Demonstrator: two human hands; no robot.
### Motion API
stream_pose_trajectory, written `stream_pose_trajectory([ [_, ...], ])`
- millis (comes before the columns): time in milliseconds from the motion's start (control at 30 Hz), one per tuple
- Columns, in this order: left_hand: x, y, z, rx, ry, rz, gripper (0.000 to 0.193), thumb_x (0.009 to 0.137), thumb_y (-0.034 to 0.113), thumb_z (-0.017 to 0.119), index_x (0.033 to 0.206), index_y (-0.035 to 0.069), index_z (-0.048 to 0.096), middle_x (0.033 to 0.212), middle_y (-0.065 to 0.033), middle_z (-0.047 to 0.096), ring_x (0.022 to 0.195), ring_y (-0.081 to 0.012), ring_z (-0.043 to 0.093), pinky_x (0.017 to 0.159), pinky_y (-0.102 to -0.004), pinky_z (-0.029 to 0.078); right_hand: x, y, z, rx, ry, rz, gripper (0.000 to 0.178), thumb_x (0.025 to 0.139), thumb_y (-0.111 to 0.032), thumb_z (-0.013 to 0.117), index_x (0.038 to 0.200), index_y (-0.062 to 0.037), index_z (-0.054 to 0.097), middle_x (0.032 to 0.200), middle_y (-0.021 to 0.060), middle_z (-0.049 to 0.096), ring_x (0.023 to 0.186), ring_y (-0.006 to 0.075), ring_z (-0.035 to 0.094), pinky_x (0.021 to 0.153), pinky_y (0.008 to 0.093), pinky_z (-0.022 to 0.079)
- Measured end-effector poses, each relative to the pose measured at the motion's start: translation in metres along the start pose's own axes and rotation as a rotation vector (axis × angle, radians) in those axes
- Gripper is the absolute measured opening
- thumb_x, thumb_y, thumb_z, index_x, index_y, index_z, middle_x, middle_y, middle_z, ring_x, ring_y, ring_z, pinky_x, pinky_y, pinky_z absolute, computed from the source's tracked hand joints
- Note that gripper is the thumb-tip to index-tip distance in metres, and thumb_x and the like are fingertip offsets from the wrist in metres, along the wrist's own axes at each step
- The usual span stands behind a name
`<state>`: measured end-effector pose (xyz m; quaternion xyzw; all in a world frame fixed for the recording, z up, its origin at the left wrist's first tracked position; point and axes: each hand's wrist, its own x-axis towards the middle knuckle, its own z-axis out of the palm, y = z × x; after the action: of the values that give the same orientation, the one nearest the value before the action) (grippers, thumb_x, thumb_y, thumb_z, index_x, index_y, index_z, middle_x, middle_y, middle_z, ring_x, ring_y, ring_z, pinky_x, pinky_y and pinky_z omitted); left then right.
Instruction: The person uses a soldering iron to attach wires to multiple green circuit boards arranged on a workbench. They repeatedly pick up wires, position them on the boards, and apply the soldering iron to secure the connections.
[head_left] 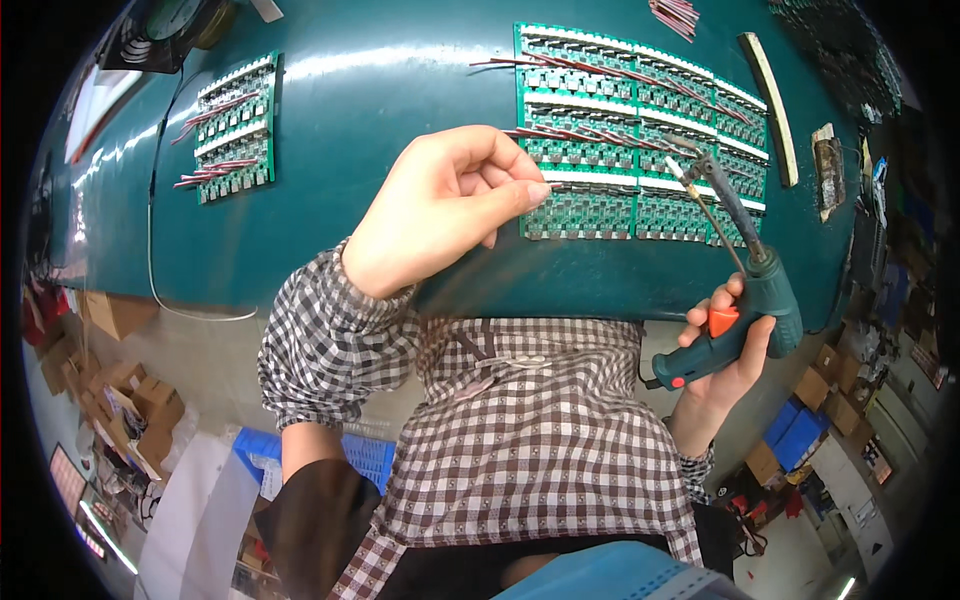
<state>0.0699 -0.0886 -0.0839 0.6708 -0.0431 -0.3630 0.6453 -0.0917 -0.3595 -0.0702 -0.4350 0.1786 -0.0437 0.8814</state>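
My right hand is wrapped round the handle of a dark green soldering gun with an orange-red trigger. Its metal tip and a thin feed tube with a white end hang over the right part of a large panel of green circuit boards. At the panel's left edge, my left hand has thumb and forefinger pinched together; what lies between them is too small to make out. Red and white wires lie in rows across the panel's upper and middle boards.
A smaller circuit board panel with wires lies at the left of the green table. More cut wires lie at the far edge. A pale strip and a worn block are at the right. A black fan stands far left.
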Motion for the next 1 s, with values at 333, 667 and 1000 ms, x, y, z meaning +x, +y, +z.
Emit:
stream_pose_trajectory([
  [333, -0.016, -0.027, 0.003, 0.375, 0.098, 0.102, 0.008, 0.086, 0.006, 0.066, 0.084, 0.0, 0.06, 0.073, 0.0054, 0.053, 0.064, 0.0012, 0.043, 0.054, -0.017, 0.036, -0.02, 0.015, 0.001, -0.229, 0.076, -0.028, 0.058, 0.093, -0.04, 0.056, 0.124, 0.0068, 0.041, 0.1, 0.0151, 0.058, 0.089, 0.0296, 0.067, 0.065, 0.0372, 0.062],
  [667, -0.018, -0.026, 0.012, 0.324, 0.126, 0.126, 0.007, 0.083, 0.005, 0.064, 0.083, -0.001, 0.061, 0.072, -0.0003, 0.056, 0.064, -0.0054, 0.05, 0.057, -0.0221, 0.043, -0.029, 0.016, 0.006, -0.297, 0.11, -0.064, 0.063, 0.089, -0.037, 0.063, 0.124, 0.0117, 0.043, 0.098, 0.0189, 0.061, 0.086, 0.033, 0.068, 0.065, 0.04, 0.063],
  [1000, -0.008, -0.031, 0.017, 0.543, 0.229, 0.249, 0.007, 0.075, 0.01, 0.063, 0.076, 0.003, 0.059, 0.073, -0.0105, 0.06, 0.064, -0.025, 0.062, 0.059, -0.036, 0.05, -0.035, 0.019, 0.01, -0.446, 0.137, -0.005, 0.061, 0.089, -0.04, 0.062, 0.122, 0.0093, 0.047, 0.096, 0.0164, 0.062, 0.084, 0.0317, 0.068, 0.062, 0.0377, 0.062],
])
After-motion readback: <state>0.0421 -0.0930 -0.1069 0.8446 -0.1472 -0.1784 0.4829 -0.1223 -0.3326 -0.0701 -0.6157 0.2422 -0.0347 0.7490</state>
